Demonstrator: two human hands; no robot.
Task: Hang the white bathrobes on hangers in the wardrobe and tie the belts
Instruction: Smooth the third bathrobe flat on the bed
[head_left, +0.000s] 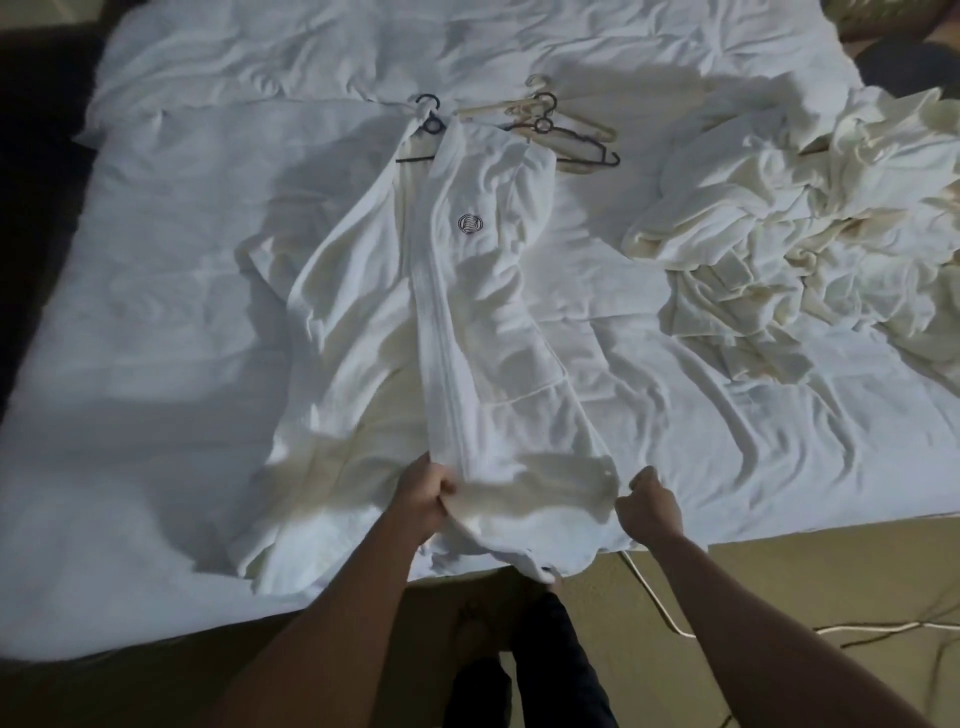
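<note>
A white bathrobe (467, 291) with a round dark emblem on the chest lies stretched lengthwise on the bed, its collar on a dark hanger (428, 122) at the far end. My left hand (423, 493) grips the robe's near hem at its left side. My right hand (649, 501) pinches the hem at its right corner. Both hands hold the hem near the bed's front edge. A heap of more white bathrobes (800, 228) lies crumpled on the right side of the bed.
Several loose wooden and dark hangers (556, 124) lie beyond the robe's right shoulder. The bed (156, 312) has a rumpled white sheet. A white cable (670, 618) runs across the tan floor by my legs. No wardrobe is in view.
</note>
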